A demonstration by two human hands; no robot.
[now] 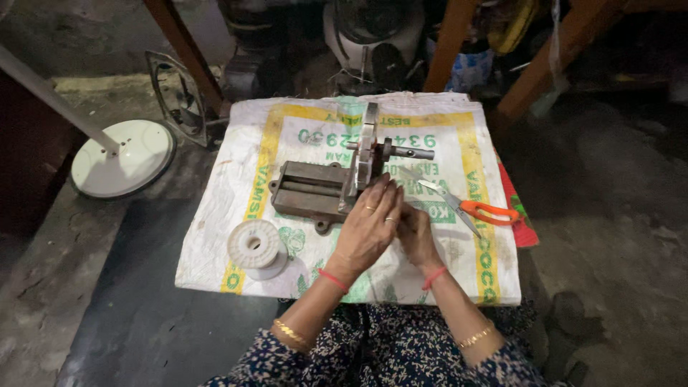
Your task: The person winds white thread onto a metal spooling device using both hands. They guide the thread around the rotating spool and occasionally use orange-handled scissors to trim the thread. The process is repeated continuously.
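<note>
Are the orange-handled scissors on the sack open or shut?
Open: the scissors lie flat on the woven sack, their two blades spread apart in a V.

A white sack (459,265) lies spread on the dark floor. At its middle stands a grey metal winder (315,190) with an upright wheel (368,147) and a shaft (412,152) pointing to 3 o'clock. The left hand (367,228) rests fingers-up against the wheel's base; the right hand (416,233) sits just beside it, partly hidden. A white spool (256,247) lies at 8 o'clock of the winder, orange-handled scissors (469,206) at 3 o'clock. A white fan base (125,156) sits at 9 o'clock, off the sack.
</note>
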